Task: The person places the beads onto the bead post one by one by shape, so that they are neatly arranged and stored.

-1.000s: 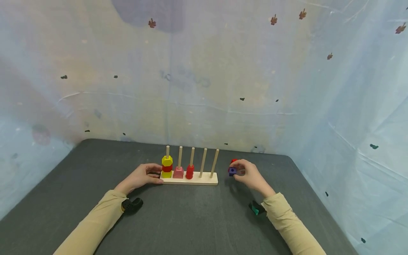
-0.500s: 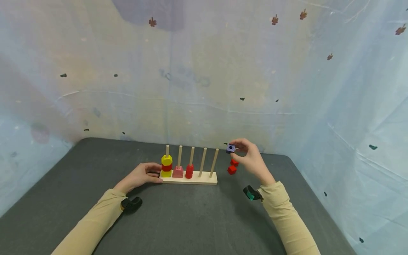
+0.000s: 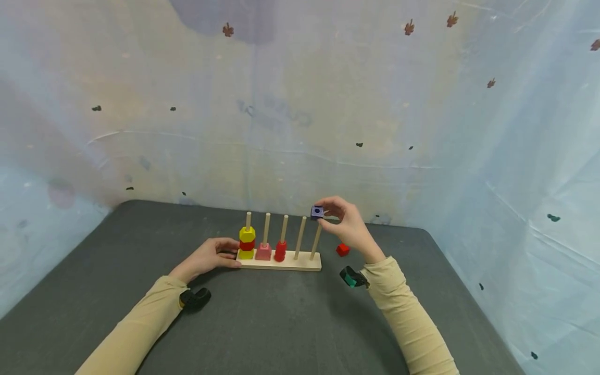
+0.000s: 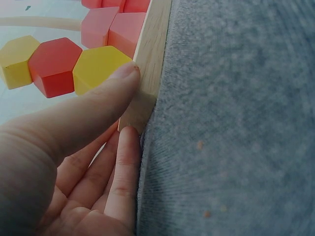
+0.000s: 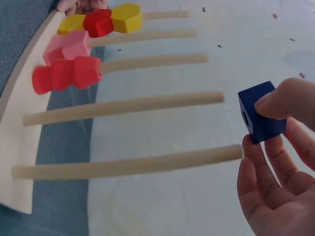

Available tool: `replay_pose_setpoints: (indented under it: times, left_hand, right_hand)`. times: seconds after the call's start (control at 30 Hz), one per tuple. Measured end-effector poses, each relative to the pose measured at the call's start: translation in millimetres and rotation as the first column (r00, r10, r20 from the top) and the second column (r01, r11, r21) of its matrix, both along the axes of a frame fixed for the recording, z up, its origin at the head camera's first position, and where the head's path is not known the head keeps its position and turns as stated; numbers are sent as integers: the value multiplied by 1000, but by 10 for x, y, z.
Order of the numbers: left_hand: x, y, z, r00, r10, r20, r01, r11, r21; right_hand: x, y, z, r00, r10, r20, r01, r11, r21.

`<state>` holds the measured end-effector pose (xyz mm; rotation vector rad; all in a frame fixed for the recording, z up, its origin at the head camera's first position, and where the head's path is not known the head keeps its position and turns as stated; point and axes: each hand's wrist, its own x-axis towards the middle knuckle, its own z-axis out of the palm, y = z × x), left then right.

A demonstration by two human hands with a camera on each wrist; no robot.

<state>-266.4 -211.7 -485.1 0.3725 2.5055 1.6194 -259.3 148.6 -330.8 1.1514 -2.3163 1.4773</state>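
A wooden peg stand (image 3: 300, 264) with several upright pegs stands on the dark table. My left hand (image 3: 209, 259) holds its left end, with the thumb (image 4: 93, 103) on the base and fingers at the end. Above the two right-hand pegs, my right hand (image 3: 348, 226) pinches a dark blue cube-shaped bead (image 5: 263, 113) between thumb and fingers. Its hole shows on one face; in the right wrist view it is apart from the tip of the fourth peg (image 5: 147, 105). The two right-hand pegs are bare.
The leftmost peg carries yellow and red hexagonal beads (image 5: 98, 22). Pink beads (image 3: 263, 252) sit on the second peg, red ones (image 3: 280, 251) on the third. A loose red bead (image 3: 343, 250) lies right of the stand. A patterned sheet (image 3: 300, 104) hangs behind the table.
My right hand has lifted the blue bead off the table and carried it leftward over the stand. Loose red beads came into view; one is now hidden. The left hand keeps its hold.
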Motion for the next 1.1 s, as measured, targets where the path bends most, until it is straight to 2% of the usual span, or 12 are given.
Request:
replay_pose_setpoints:
  times: [0.37, 0.57, 0.7, 0.8, 0.9, 1.03, 1.1]
  left_hand:
    - [39, 16, 72, 1000, -8, -4, 8, 1000, 8]
    - [38, 9, 65, 1000, -7, -5, 7, 1000, 2]
    - [38, 3, 56, 1000, -7, -6, 7, 1000, 3]
    - [40, 5, 56, 1000, -10, -12, 10, 1000, 2]
    - [47, 18, 62, 1000, -5, -7, 5, 1000, 1]
    - [45, 27, 55, 1000, -4, -5, 4, 1000, 3]
    - [42, 24, 53, 1000, -5, -5, 5, 1000, 6]
  right_hand:
    - [-18, -134, -18, 998, 8, 70, -10, 1000, 27]
    - [-39, -195, -23, 995, 31, 92, -34, 999, 30]
    - [-41, -220, -69, 992, -1, 129, -6, 998, 56]
    - [-36, -224, -145, 986, -51, 156, 36, 995, 94]
    - [-52, -220, -267, 974, -70, 218, 49, 994, 101]
    - [-174, -192, -526, 952, -73, 298, 52, 996, 77]
    - [-252, -175, -670, 953, -78, 294, 54, 995, 88]
